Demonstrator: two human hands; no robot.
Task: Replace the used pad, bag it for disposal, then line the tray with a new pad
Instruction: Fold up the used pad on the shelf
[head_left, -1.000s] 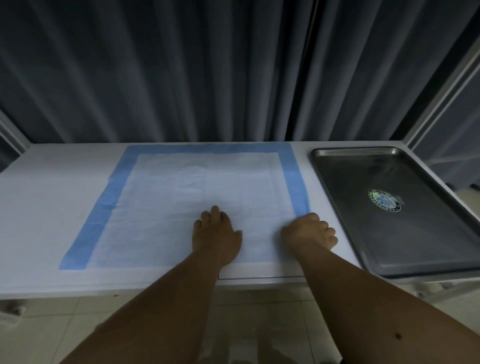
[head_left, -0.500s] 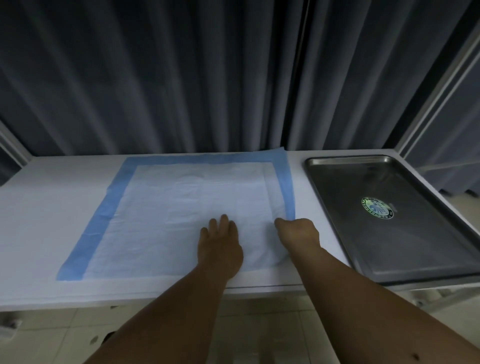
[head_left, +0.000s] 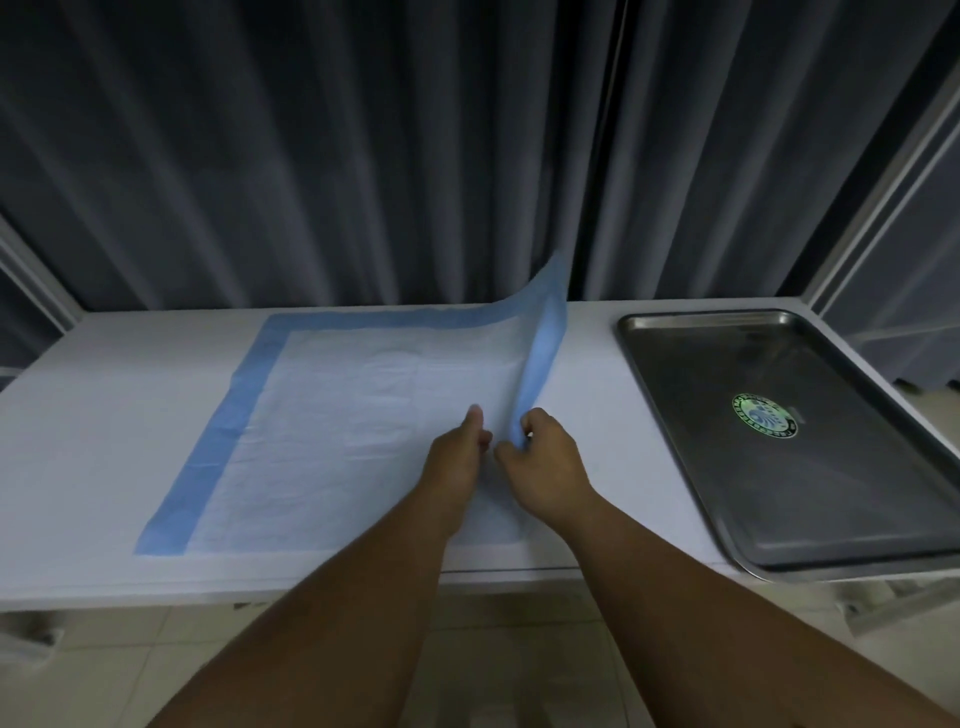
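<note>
Pad (head_left: 332, 415) spread on the left half of the table (head_left: 93, 415), right edge lifted clear and curling up toward the curtain (head_left: 363, 156) behind. Right hand (head_left: 540, 462) pinching that lifted edge near the front; left hand (head_left: 457, 452) just beside it, on the pad's left. Tray (head_left: 675, 415) flat on the table's right end, apart from the pad, sticker (head_left: 764, 415) inside it. Floor (head_left: 493, 649) below, in front of the table.

dim room, dark pleated curtains (head_left: 311, 156) behind white table (head_left: 104, 441), pale tiled floor (head_left: 519, 649)
</note>
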